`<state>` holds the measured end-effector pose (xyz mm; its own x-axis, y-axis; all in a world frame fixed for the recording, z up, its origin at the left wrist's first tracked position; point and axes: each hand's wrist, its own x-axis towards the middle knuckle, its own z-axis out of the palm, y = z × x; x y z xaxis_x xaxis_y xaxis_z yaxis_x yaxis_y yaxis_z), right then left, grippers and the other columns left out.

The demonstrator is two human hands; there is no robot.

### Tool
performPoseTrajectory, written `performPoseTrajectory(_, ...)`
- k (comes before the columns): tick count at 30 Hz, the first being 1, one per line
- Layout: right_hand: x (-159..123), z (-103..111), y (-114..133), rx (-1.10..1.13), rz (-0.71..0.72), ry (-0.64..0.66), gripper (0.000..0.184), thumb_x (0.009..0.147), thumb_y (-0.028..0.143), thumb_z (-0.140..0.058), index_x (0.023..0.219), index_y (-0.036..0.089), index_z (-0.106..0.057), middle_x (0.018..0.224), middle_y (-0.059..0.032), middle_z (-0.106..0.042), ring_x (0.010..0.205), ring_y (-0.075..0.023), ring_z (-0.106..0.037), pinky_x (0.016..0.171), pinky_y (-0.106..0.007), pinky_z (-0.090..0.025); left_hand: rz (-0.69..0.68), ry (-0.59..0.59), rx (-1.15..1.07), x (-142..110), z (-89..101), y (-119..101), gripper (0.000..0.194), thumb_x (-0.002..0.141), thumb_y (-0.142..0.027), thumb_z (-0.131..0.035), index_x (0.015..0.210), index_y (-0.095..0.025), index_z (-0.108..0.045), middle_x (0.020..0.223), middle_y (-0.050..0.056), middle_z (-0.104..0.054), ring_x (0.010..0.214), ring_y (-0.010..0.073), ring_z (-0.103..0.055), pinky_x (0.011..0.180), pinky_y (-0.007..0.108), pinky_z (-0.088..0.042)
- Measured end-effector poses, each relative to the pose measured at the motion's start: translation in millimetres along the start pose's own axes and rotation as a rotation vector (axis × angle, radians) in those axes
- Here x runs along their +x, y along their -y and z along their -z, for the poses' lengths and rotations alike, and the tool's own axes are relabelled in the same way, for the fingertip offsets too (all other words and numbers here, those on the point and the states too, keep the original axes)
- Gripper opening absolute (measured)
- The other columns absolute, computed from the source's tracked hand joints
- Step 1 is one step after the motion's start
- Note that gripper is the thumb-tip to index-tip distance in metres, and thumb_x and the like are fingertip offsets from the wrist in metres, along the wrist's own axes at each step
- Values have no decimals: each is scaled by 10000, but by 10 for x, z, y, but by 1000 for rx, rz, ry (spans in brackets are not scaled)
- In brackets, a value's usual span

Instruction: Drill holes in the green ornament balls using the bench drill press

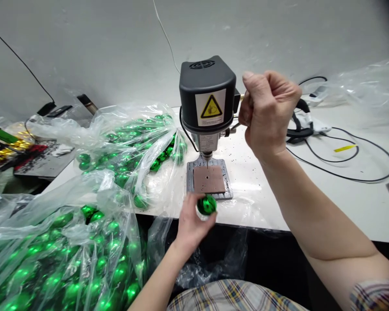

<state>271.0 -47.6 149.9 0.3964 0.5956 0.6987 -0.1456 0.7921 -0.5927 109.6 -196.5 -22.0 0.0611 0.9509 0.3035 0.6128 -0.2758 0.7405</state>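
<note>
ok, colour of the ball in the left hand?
The ball is shiny green; see head view.

Bright light — glare on the tabletop (262,190) — dark blur top right.

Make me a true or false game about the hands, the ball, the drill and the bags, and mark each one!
1. The left hand holds a green ball. True.
2. The clear bags are full of red balls. False: the balls inside look green.
3. The drill has a yellow triangle on its front. True.
4. The right hand is lower than the left. False: it is higher, beside the drill.
5. The brown plate is under the drill. True.
</note>
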Motion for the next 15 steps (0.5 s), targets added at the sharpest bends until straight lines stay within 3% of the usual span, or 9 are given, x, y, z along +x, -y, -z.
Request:
performPoseTrajectory(2,-15,11,-3,43,13,-5,483,860,158,-653,501,215,-335,428,76,-297,331,-50,-313,309,-238,-172,-11,170,57,-174,124,-78,440,711,-274,-830,1098,-240,-622,1040,43,-655,963,238,-636,834,363,-520)
performPoseTrajectory(3,-23,14,-4,53,23,-9,481,857,150,-652,497,216,-340,423,76,-304,327,-55,-318,309,-243,-168,-18,202,79,-190,177,-79,462,711,-321,-842,1116,-250,-630,1057,46,-663,985,251,-636,850,376,-521)
performPoseTrajectory(5,-33,16,-5,48,31,-12,482,857,161,-663,496,216,-348,413,76,-316,319,-59,-317,308,-251,-161,-21,127,101,-55,281,7,403,790,-397,-781,1137,-248,-641,1068,59,-676,1013,261,-637,876,389,-518)
performPoseTrajectory(7,-35,17,-5,29,39,-14,480,859,169,-667,495,215,-358,401,76,-334,313,-59,-312,308,-256,-160,6,-39,123,285,394,194,243,926,-376,-617,1106,-218,-656,1047,79,-691,1004,249,-647,885,380,-516)
performPoseTrajectory(9,-33,21,-8,7,40,-8,477,867,177,-663,495,212,-367,395,75,-358,313,-56,-312,313,-257,-165,81,-195,223,753,515,437,232,984,-286,-488,1075,-177,-672,1058,112,-706,1008,255,-657,909,389,-506)
performPoseTrajectory(10,-33,24,-10,-4,38,-2,478,871,185,-662,495,210,-369,396,74,-369,315,-53,-316,316,-255,-170,128,-212,304,1001,570,562,246,974,-225,-476,1103,-161,-675,1098,129,-710,1042,271,-656,941,406,-493)
performPoseTrajectory(12,-33,30,-18,-7,45,1,483,872,196,-667,492,207,-368,395,76,-371,314,-47,-312,318,-256,-167,247,-136,463,1461,648,782,314,935,-122,-466,1171,-138,-674,1166,149,-710,1117,297,-646,982,419,-477)
performPoseTrajectory(15,-37,38,-37,-4,83,7,492,872,240,-681,489,207,-375,400,76,-364,311,-47,-304,315,-264,-167,306,-1,628,1943,659,1000,405,907,-121,-519,1295,-153,-632,1290,149,-671,1194,310,-618,1003,404,-472)
